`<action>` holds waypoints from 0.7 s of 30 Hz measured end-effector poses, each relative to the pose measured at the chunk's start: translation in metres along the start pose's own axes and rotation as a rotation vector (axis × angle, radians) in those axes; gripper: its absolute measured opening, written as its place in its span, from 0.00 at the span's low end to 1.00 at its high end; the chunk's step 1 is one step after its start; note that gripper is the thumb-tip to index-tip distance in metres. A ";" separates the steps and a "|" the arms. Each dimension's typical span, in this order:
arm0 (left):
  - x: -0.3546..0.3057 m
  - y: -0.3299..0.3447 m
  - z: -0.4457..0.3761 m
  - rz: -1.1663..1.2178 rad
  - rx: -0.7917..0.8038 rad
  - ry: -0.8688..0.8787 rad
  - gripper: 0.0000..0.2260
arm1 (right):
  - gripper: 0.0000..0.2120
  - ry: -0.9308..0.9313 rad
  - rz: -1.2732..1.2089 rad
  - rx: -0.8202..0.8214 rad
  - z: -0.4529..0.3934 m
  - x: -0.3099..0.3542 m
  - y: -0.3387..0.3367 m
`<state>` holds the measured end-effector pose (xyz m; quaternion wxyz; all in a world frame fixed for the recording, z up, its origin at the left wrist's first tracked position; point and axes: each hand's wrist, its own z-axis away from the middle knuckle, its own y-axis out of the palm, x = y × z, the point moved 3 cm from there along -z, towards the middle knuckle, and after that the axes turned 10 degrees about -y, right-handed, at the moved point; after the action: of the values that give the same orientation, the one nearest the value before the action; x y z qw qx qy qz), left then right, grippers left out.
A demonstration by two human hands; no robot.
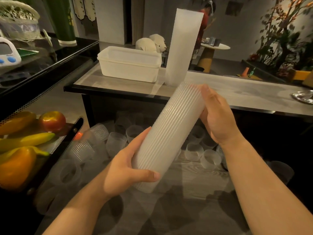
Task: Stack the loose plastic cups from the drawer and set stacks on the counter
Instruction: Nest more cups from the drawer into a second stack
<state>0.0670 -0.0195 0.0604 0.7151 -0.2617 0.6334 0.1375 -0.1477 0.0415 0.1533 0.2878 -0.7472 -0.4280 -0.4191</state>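
Stacking of plastic cups, seen from the head camera. A long stack of nested cups (171, 133) was held slantwise above the open drawer (194, 184), its near end low and to the left, its far end raised toward the right and reaching the front edge of the counter (237, 94). The near end was gripped by the left hand (128, 168), with the thumb laid across the front of the stack and the fingers curled round its far side. The right hand (218, 119) was pressed against the right side of the upper end, thumb pointing up along the ribbed wall; whether its fingers were wrapped round the stack could not be told, since they were hidden behind it. Loose cups (116, 141) were scattered in the drawer beneath, some on their sides, some upright. A second, taller stack (183, 46) was stood upright on the counter, leaning slightly right, just beside a white plastic tub (128, 63) at its left. At the near left a tray (67, 141) was seen holding a banana (28, 139), an apple (52, 122) and an orange pepper (15, 167). A timer (7, 53) was set on the dark shelf at the far left. A person in red (205, 22) was visible in the background by a small round table (215, 47).
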 end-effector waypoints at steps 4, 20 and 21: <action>0.002 0.011 0.005 0.051 -0.008 -0.001 0.42 | 0.21 -0.018 0.023 0.003 0.003 -0.004 0.002; 0.025 0.021 0.005 0.090 -0.044 -0.055 0.44 | 0.17 0.064 0.089 0.011 0.001 -0.035 0.012; 0.026 0.021 0.006 0.100 -0.052 -0.062 0.43 | 0.18 0.059 0.026 0.020 0.001 -0.040 0.014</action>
<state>0.0650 -0.0022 0.0310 0.7195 -0.2441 0.6194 0.1976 -0.1464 0.0198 0.1170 0.3130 -0.7372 -0.4139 -0.4327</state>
